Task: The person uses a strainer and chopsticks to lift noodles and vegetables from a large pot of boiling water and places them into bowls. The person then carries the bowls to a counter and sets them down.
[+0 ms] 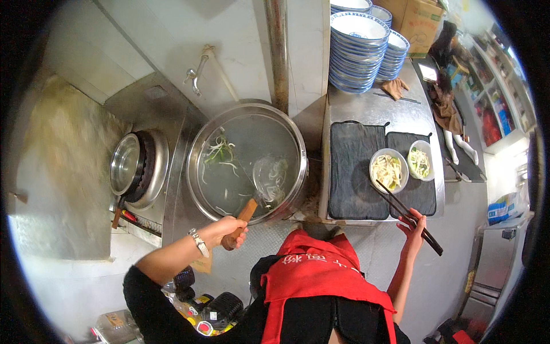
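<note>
My left hand [235, 233] grips the wooden handle [246, 211] of a strainer, whose round head [271, 178] lies in the water of a large steel pot [304, 168]. Pale strips and some greens [221, 148] float at the pot's far left. In my right hand [413, 223] is a pair of dark chopsticks [399, 207], their tips at the near rim of a round plastic container [388, 170] of pale strips and greens. A smaller container [419, 161] with similar food stands to its right. Both are on dark cloths [359, 198].
A wall tap [195, 79] hangs behind the pot. Left of it, a smaller pot [124, 165] sits on a burner. Stacked blue-rimmed bowls [356, 53], a brown cloth [394, 88] and a cardboard box [419, 30] stand at the counter's back. Bottles [221, 307] are on the floor at lower left. Another person [447, 107] is beyond the counter.
</note>
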Available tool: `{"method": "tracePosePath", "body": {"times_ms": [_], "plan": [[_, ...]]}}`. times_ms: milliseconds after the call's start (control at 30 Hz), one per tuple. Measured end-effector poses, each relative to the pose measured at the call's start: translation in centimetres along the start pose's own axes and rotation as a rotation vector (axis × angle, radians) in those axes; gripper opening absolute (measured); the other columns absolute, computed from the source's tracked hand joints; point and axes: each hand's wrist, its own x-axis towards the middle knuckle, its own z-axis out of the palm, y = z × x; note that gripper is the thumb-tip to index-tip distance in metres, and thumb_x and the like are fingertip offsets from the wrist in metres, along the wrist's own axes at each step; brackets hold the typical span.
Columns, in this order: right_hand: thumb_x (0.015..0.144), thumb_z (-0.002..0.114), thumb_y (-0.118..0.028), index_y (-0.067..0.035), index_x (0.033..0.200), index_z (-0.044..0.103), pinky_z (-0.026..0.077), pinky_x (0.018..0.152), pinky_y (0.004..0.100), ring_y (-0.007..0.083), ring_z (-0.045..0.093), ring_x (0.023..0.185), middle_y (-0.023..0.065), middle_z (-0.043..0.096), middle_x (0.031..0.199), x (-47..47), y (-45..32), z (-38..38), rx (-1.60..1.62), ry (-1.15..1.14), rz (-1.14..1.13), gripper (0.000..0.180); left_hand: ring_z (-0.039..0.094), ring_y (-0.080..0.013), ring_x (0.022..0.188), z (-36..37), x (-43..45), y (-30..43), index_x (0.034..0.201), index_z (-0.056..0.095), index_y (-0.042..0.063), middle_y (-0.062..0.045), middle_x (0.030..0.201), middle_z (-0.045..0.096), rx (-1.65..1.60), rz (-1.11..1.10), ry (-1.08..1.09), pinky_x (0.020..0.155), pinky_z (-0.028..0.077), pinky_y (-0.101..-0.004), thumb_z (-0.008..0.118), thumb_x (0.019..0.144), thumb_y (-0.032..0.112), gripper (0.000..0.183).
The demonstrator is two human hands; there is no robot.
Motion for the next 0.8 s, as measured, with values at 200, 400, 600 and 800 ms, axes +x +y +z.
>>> {"method": "tracePosePath", "body": {"times_ms": [200,400,600,800], "plan": [[0.094,0.033,-0.04,0.003,0.107,0.053,0.052,0.065,0.0305,0.0208,0.062,0.079,0.0139,0.06,0.09,-0.2,-1.0,2.4,-0.055,-0.08,-0.018,0.049,0.04,-0.0063,0.047,1.3,4.2,-2.0,0.108,0.042,-0.004,0.0,0.065,0.04,-0.851,0.113,-0.508,0.043,0.035,-0.021,0.042,0.092,0.02,0.029],[0.095,0.032,-0.04,0.004,0.105,0.053,0.052,0.066,0.0312,0.0206,0.061,0.079,0.0135,0.058,0.09,-0.8,-2.2,4.9,-0.126,-0.174,-0.076,0.049,0.04,-0.0075,0.046,3.8,7.7,-4.8,0.109,0.047,0.002,0.001,0.062,0.04,-0.913,0.436,-0.713,0.043,0.034,-0.0219,0.042,0.093,0.021,0.025],[0.095,0.033,-0.038,0.003,0.104,0.054,0.052,0.065,0.0309,0.0201,0.061,0.079,0.0133,0.059,0.09,-1.5,-2.2,5.6,-0.152,-0.174,-0.066,0.048,0.047,-0.015,0.039,5.2,8.3,-8.0,0.101,0.04,0.004,-0.005,0.058,0.047,-0.189,0.544,0.196,0.035,0.042,-0.0302,0.042,0.092,0.021,0.02],[0.095,0.032,-0.039,0.003,0.105,0.053,0.052,0.065,0.0303,0.0198,0.062,0.078,0.0131,0.059,0.089,-2.1,-2.0,5.4,-0.166,-0.182,-0.075,0.049,0.046,-0.0118,0.043,3.6,11.8,-3.1,0.092,0.045,0.001,-0.003,0.06,0.045,-0.6,0.433,-0.176,0.038,0.041,-0.027,0.043,0.091,0.02,0.02]]}}
